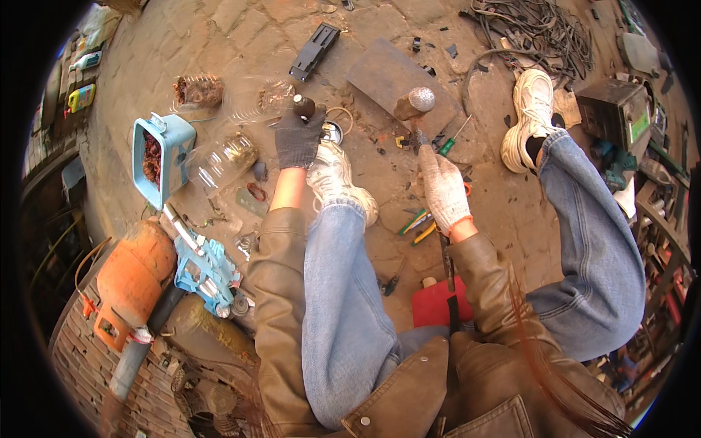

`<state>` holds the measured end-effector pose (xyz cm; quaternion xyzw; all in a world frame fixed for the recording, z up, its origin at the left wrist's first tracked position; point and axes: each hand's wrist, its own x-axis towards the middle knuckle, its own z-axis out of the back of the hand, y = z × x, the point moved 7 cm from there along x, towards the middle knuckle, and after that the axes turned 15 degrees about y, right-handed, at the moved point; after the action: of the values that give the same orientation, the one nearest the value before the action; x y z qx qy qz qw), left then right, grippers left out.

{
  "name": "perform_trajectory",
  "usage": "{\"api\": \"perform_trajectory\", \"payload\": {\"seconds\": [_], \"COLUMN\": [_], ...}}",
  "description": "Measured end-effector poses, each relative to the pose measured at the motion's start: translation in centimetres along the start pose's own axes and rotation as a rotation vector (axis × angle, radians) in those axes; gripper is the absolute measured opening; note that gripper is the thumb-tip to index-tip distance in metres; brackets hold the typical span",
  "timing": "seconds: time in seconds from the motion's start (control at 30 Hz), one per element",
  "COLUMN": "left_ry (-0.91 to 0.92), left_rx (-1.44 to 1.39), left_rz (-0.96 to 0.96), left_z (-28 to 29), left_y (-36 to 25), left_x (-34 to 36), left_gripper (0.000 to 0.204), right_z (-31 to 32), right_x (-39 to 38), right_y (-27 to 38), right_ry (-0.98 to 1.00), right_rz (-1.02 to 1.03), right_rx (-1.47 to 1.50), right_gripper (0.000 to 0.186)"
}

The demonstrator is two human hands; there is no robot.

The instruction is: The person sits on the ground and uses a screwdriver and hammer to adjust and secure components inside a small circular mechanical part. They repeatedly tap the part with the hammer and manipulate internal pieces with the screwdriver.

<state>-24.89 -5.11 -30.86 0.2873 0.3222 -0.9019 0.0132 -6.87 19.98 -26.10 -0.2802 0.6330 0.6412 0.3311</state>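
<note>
My left hand (298,142), in a dark glove, is closed on a small dark cylindrical piece (304,108). A shiny round metal object (331,133) and a loop (341,111) lie beside it, just beyond my left shoe (336,179). My right hand (442,186), in a white knitted glove, grips a long dark-handled tool like a hammer, with a thick worn metal head (413,104) over a flat metal plate (372,73). A green-handled screwdriver (448,144) lies by that hand, with other hand tools (420,226) below.
Plastic containers (219,164), a blue bucket (142,139) and a black plastic part (312,51) lie around. An orange gas cylinder (135,270) and metal pipes are at left. Tangled cables (533,36), a metal box (613,109) and a red pad (431,299) are also in view.
</note>
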Motion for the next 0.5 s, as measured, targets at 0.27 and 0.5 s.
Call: {"api": "perform_trajectory", "payload": {"seconds": [0.27,0.5], "left_ry": [-0.081,0.019], "left_rx": [0.011,-0.001], "left_rz": [-0.179,-0.157], "left_z": [-2.0,-3.2], "left_y": [-2.4,-2.1], "left_x": [-0.9,-0.1], "left_gripper": [0.036,0.035], "right_z": [0.3,-4.5], "right_x": [-3.7,-2.5], "right_y": [12.0,12.8], "right_ry": [0.104,0.066], "right_rz": [0.453,0.538], "right_rx": [-0.073,-0.292], "right_gripper": [0.047,0.050]}}
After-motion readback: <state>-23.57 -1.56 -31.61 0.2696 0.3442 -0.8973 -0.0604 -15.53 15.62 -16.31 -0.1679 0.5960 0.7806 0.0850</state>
